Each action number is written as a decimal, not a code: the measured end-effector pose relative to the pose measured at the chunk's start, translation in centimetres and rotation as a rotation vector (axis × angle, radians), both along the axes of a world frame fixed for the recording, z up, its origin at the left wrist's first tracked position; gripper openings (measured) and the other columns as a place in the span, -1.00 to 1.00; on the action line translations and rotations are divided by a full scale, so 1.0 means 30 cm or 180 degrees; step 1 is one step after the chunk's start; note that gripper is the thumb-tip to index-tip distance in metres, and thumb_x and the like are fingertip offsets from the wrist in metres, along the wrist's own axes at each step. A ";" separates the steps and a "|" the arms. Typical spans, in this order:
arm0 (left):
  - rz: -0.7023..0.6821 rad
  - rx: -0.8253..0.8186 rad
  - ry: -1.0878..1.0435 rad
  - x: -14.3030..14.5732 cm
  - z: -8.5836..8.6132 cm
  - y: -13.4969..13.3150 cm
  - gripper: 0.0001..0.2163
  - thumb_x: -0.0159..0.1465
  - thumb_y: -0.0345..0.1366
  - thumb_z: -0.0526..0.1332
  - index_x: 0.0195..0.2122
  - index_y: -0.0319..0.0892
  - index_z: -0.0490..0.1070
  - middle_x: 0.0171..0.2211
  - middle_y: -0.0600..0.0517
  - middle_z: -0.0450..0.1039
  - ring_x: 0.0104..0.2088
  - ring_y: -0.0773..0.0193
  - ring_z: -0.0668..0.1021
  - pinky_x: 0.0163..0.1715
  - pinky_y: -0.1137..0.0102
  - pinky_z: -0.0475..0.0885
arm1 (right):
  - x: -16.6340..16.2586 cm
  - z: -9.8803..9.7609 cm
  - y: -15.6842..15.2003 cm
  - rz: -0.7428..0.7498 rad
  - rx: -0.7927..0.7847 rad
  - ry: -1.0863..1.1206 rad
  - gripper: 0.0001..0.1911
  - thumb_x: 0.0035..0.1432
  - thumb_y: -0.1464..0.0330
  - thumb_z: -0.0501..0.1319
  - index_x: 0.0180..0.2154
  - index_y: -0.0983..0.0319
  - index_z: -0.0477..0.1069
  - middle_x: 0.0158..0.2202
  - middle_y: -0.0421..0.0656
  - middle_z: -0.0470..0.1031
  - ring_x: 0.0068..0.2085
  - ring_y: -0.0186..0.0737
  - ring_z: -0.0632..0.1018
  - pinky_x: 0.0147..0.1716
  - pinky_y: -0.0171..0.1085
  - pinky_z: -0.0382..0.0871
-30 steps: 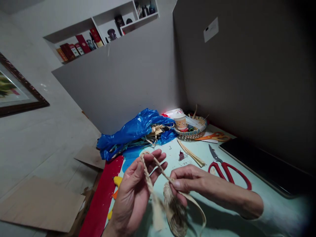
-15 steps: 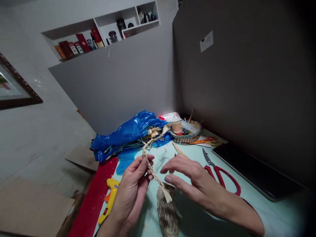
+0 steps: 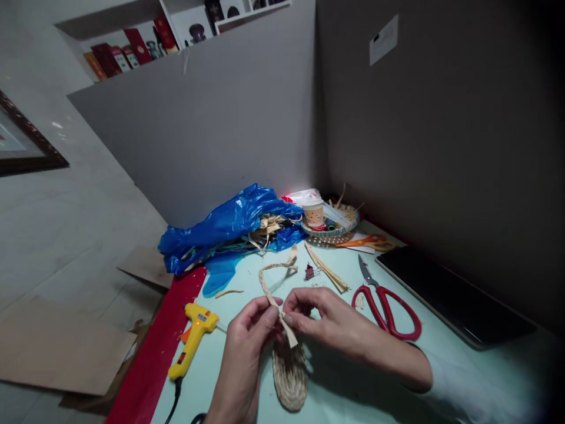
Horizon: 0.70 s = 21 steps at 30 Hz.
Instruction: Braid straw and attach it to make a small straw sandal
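One pale, flat-braided straw cord [image 3: 265, 287]: left hand [image 3: 252, 331] and right hand [image 3: 318, 312] pinch it above the oval, tan, coiled-straw pad [image 3: 291, 381].

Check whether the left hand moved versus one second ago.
Yes, rightward in the image. Against the red-handled scissors, the left hand now sits closer, and it no longer hides much of the yellow glue gun.

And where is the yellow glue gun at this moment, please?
In the head view, the yellow glue gun lies on the table, left of the left hand, beside the red strip.
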State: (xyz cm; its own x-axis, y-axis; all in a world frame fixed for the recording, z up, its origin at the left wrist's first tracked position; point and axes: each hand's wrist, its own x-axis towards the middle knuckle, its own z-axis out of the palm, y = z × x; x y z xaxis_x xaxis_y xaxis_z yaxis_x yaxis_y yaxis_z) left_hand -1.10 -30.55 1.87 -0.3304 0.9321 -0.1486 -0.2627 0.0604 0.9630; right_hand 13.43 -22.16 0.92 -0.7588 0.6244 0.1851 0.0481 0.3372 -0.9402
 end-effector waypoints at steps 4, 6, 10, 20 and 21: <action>0.0024 -0.0061 0.0264 0.003 -0.044 -0.027 -0.84 0.14 -0.28 0.39 -0.31 -0.22 0.52 -0.45 0.08 0.49 -0.42 0.33 0.48 -0.34 0.47 0.41 | -0.010 -0.022 -0.020 -0.0175 0.0091 -0.0260 -0.79 0.30 0.30 0.14 -0.33 0.27 0.43 -0.44 -0.20 0.49 -0.41 -0.27 0.44 -0.42 -0.34 0.21; 0.0037 -0.0102 0.0383 0.000 -0.051 -0.030 -0.79 0.11 -0.26 0.41 -0.27 -0.22 0.51 -0.44 0.07 0.50 -0.42 0.32 0.50 -0.36 0.46 0.42 | -0.015 -0.032 -0.027 -0.0205 0.0130 -0.0321 -0.81 0.31 0.31 0.13 -0.32 0.27 0.41 -0.44 -0.21 0.48 -0.42 -0.27 0.44 -0.43 -0.34 0.20; 0.0106 -0.0176 0.0609 -0.005 -0.049 -0.030 -0.69 -0.01 -0.27 0.47 -0.27 -0.28 0.52 -0.46 0.04 0.51 -0.43 0.29 0.52 -0.42 0.47 0.43 | -0.022 -0.050 -0.029 -0.0224 0.0149 -0.0388 -0.85 0.29 0.33 0.14 -0.32 0.25 0.38 -0.47 -0.24 0.44 -0.44 -0.29 0.41 -0.45 -0.35 0.18; 0.0624 -0.0148 0.0948 0.022 -0.061 -0.045 -0.80 0.01 -0.33 0.41 -0.31 -0.20 0.54 -0.50 0.08 0.51 -0.44 0.30 0.53 -0.41 0.51 0.44 | -0.026 -0.054 -0.019 0.0084 -0.0284 -0.0244 -0.81 0.30 0.29 0.13 -0.29 0.26 0.42 -0.46 -0.26 0.42 -0.43 -0.31 0.41 -0.45 -0.38 0.22; 0.0631 -0.0150 0.0944 0.024 -0.059 -0.048 -0.79 0.02 -0.32 0.41 -0.29 -0.20 0.55 -0.49 0.07 0.52 -0.42 0.29 0.55 -0.39 0.50 0.45 | -0.026 -0.056 -0.018 0.0117 -0.0337 -0.0219 -0.79 0.31 0.28 0.11 -0.29 0.26 0.42 -0.46 -0.26 0.42 -0.43 -0.32 0.42 -0.45 -0.38 0.24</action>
